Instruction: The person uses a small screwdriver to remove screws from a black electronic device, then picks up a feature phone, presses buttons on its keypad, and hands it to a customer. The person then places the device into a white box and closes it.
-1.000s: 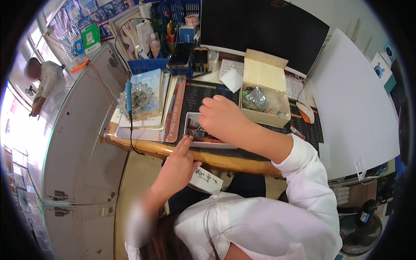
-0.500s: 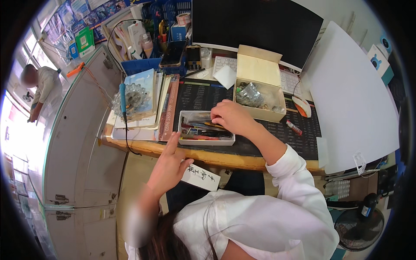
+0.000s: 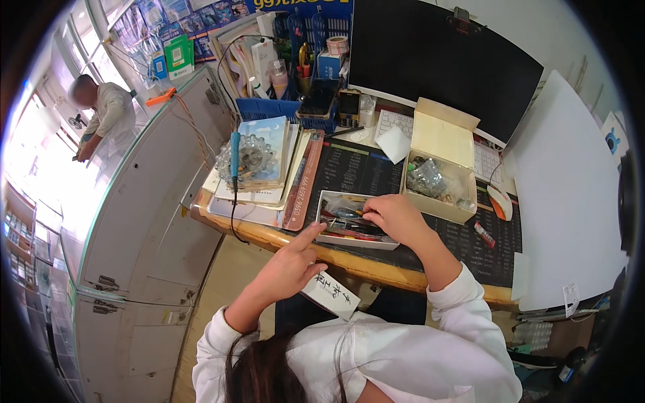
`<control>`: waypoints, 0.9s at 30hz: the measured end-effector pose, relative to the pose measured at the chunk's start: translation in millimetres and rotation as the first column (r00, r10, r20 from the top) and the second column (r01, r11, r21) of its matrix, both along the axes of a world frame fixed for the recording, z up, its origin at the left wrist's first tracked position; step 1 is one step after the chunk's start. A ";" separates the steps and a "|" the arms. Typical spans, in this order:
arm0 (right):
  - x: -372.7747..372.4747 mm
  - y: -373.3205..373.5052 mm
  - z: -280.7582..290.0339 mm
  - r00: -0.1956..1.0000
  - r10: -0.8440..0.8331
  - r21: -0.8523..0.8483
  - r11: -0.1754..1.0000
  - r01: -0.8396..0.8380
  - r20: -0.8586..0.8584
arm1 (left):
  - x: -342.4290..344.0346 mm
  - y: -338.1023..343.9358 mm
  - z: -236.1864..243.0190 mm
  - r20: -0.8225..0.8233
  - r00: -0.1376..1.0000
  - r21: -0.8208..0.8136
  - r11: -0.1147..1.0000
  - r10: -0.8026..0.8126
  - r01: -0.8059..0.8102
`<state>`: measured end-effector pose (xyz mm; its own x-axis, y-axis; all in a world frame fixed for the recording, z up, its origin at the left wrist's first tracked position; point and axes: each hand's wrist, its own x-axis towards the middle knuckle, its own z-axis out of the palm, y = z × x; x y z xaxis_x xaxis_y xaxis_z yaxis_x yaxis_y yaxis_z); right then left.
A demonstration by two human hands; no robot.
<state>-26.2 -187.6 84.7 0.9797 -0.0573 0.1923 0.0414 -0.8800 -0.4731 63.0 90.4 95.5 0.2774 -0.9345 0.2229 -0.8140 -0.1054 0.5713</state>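
A shallow white box [image 3: 359, 242] lies at the desk's front edge, filled with a jumble of slim hand tools [image 3: 349, 225], some with red, blue or yellow-black handles. My right hand [image 3: 396, 218] reaches into it from the right, fingertips bent together among the tools; what they grip is hidden. At the box's near left corner, my left hand [image 3: 285, 269] stretches its index finger to the rim. Its other fingers are curled, and its thumb presses on a white box lid [image 3: 334, 297] with dark handwriting, tilted over my lap.
An open cream carton [image 3: 440, 198] with a bagged grey item stands behind my right hand. Papers, a clear beaded coil and a blue soldering iron [image 3: 235, 158] lie at left. A monitor [image 3: 443, 60], keyboard and mouse [image 3: 499, 201] are behind; another person stands far left.
The whole view has shifted, so the desk sits lower and farther right. Inside the tool box, the tools under my right fingers have been shifted about. My left hand stays with the lid.
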 end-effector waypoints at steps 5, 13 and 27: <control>-5.1 0.6 -7.1 0.991 0.049 -0.034 0.998 -0.045 0.121 | 2.5 5.2 -0.9 -0.076 0.997 -0.053 0.998 0.017 -0.021; -4.4 25.5 -2.5 0.974 0.166 0.059 0.983 -0.176 0.154 | -0.7 15.1 0.5 -0.218 0.971 -0.009 0.994 0.103 -0.107; -32.9 0.1 6.2 0.988 0.086 -0.001 0.996 -0.086 -0.125 | -4.1 13.6 -4.3 -0.138 0.982 -0.026 0.990 0.131 -0.136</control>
<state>-59.1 -187.4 90.9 0.9972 0.0290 0.0682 0.0580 -0.8789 -0.4735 59.0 104.0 91.2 0.4289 -0.8794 0.2066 -0.7086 -0.1858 0.6807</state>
